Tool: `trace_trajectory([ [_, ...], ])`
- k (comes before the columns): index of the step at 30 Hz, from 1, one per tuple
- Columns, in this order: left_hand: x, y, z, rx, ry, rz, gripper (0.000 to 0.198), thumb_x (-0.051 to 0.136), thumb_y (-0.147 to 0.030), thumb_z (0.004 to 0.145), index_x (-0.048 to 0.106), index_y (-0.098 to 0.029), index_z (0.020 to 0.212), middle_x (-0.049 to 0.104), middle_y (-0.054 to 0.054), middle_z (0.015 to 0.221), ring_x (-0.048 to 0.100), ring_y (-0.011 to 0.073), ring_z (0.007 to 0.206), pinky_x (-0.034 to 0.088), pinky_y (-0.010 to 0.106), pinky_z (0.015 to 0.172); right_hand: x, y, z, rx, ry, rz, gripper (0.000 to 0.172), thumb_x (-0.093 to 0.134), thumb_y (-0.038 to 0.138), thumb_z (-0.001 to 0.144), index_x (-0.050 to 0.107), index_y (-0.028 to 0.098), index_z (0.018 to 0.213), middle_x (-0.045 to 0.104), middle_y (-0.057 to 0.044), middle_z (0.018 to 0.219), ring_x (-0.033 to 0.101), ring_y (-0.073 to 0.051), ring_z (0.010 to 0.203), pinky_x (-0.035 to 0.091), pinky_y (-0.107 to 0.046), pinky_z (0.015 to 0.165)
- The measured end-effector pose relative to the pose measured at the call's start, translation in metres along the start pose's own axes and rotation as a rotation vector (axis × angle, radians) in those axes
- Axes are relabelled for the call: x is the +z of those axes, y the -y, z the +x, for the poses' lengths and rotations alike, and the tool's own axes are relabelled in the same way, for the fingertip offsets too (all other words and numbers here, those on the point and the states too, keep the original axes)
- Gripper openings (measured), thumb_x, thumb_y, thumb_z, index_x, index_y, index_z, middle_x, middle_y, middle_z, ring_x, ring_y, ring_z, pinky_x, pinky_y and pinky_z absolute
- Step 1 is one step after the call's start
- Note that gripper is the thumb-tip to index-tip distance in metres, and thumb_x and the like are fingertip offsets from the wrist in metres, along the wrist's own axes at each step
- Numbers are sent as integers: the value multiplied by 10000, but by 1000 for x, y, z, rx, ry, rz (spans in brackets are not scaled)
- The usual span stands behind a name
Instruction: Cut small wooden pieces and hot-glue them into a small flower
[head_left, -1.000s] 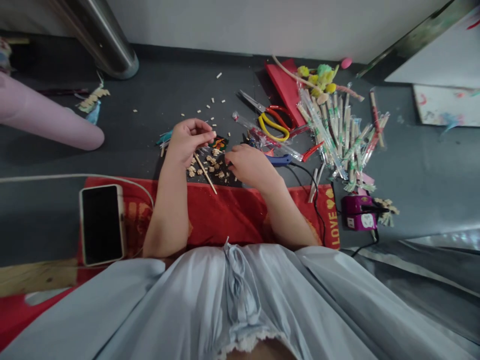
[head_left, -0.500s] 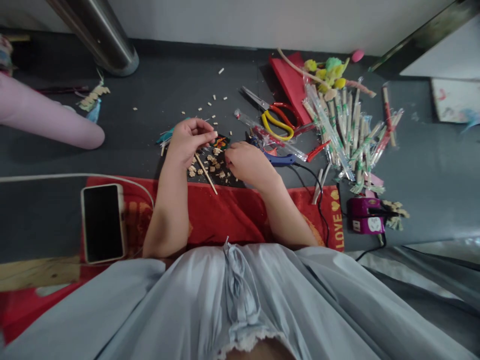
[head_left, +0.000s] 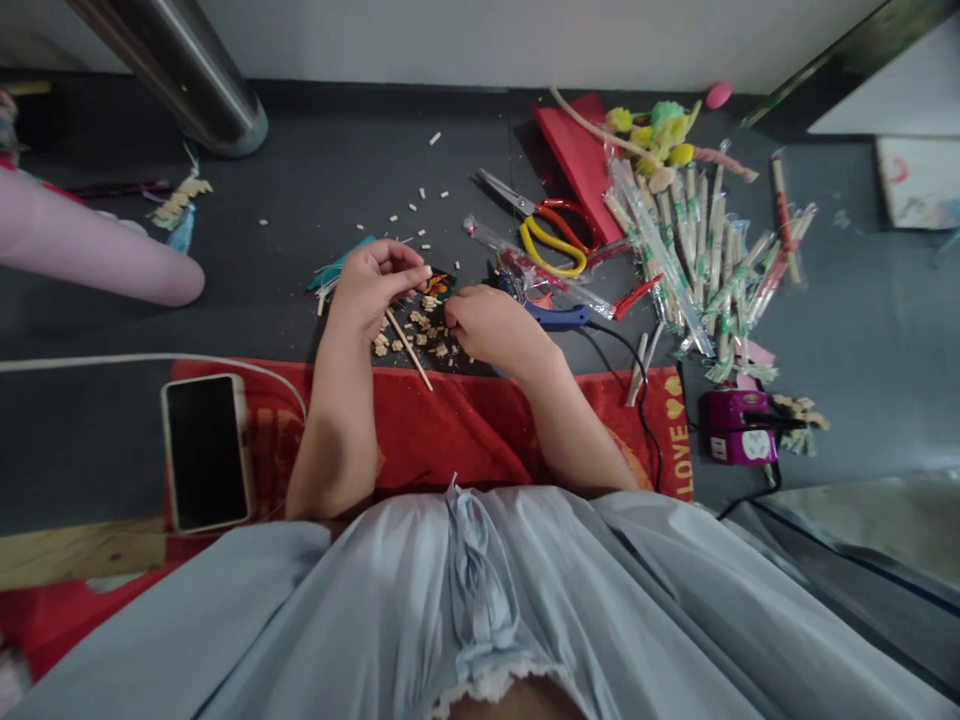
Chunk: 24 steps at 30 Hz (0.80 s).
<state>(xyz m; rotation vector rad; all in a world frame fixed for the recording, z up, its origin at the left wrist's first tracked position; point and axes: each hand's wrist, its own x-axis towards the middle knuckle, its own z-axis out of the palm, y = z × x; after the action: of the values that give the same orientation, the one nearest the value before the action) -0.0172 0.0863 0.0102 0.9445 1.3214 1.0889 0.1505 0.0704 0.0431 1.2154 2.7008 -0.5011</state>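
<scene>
- Head view: here are the small wooden pieces, loose in a heap just beyond the red cloth's far edge, so part of the work looks done.
- Plenty seems left: wrapped sticks crowd beyond the cloth's right end, though the exact progress can't be told.
- The pieces are pale and knobbly, with short single stubs scattered farther beyond the cloth.
- One bare stick slants over the cloth's far edge.
- Left hand, beyond the cloth: thumb and forefinger narrow, nearly meeting; anything between them, can't tell.
- Right hand, also beyond it: fingers curled beside the pieces, tips hidden, hold unknown.
</scene>
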Motion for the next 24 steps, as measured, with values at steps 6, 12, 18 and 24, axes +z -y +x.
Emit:
trace_trajectory([
  [6,-1,1,0,3,3,10,182,723,-93,647,581,-163,736,612,-13,663,600,96,626,482,215,593,-5,0,-2,-47,-5,15,294,409,72,842,660,96,995,671,-141,1000,588,-224,934,400,-318,802],
  [12,-1,2,0,1,6,13,184,727,-115,627,581,-177,721,617,-23,656,599,92,624,479,197,565,-2,-1,0,-109,-8,0,290,402,111,884,687,123,936,667,-116,938,580,-209,891,377,-306,756],
  [18,0,0,-1,-2,-1,15,172,719,-114,623,583,-176,709,615,-28,648,581,79,595,466,183,537,2,-1,0,-130,-29,-27,290,398,115,907,688,126,920,652,-117,918,568,-213,902,373,-313,761],
  [24,0,0,-1,-8,1,12,179,715,-106,620,575,-180,706,610,-31,640,586,84,605,467,190,547,7,-1,0,-148,-50,-23,283,395,121,920,674,130,967,637,-120,928,545,-214,917,376,-313,772],
])
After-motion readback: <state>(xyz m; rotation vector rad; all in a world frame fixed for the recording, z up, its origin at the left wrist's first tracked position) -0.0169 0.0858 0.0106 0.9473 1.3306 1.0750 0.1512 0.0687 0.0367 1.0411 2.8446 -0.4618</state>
